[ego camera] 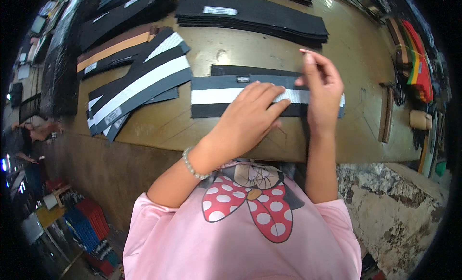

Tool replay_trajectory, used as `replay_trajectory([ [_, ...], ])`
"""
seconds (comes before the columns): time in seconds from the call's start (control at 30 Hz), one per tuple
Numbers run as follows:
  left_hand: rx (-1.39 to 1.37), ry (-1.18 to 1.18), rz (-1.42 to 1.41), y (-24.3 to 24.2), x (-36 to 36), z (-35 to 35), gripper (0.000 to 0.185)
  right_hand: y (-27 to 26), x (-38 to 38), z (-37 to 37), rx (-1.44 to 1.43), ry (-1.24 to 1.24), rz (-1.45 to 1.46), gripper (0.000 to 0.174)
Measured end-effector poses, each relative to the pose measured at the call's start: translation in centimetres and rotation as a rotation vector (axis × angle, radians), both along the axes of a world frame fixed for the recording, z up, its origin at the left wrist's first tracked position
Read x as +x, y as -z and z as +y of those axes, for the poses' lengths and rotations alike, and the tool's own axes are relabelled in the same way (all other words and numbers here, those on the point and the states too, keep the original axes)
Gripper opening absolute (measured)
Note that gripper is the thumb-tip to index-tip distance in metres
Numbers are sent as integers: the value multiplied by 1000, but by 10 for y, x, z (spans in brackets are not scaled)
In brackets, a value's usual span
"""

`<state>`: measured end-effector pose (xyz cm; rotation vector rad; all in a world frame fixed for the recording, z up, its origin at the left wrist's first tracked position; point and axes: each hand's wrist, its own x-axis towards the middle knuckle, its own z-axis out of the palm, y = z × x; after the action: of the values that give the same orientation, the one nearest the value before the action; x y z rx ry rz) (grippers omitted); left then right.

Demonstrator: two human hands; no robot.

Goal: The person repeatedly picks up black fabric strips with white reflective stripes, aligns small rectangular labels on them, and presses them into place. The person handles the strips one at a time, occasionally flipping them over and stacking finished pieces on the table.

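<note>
A striped woven band (216,96), grey, white and black, lies flat across the table in front of me. It bears a small dark label (243,79) near its upper edge. My left hand (249,112) rests over its middle, palm down, fingers slightly apart. Above the band's right part, my right hand (323,85) is raised with thumb and forefinger brought together. Something small and reddish shows at those fingertips; whether it is a held thing or a nail is unclear. A black band (249,70) shows behind the striped one.
Several similar striped bands (144,88) lie overlapping on the left. Behind is a stack of black bands (252,16) with a white label. On the right are a brown bar (386,114), a tape roll (420,120) and coloured straps (418,63). The table's front edge (151,147) runs before me.
</note>
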<state>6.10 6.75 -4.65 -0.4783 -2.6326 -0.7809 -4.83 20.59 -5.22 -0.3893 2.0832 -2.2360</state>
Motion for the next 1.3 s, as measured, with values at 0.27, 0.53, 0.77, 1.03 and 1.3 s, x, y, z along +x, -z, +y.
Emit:
replay_trajectory([
  [0.27,-240,-267,119,-64,2,-32,17,-22,-22,70,-377,447,147,22],
  [0.53,-269,-893,-183,-51,59,-193,30,-18,-12,119,-73,480,95,20],
  [0.77,147,-168,-173,-1,32,-43,32,-3,28,31,312,-268,173,14],
  [1.03,121,-193,-17,19,26,-16,14,5,34,29,372,-360,251,11],
  [1.3,141,-246,-94,15,41,-24,16,9,60,3,334,-171,197,9],
])
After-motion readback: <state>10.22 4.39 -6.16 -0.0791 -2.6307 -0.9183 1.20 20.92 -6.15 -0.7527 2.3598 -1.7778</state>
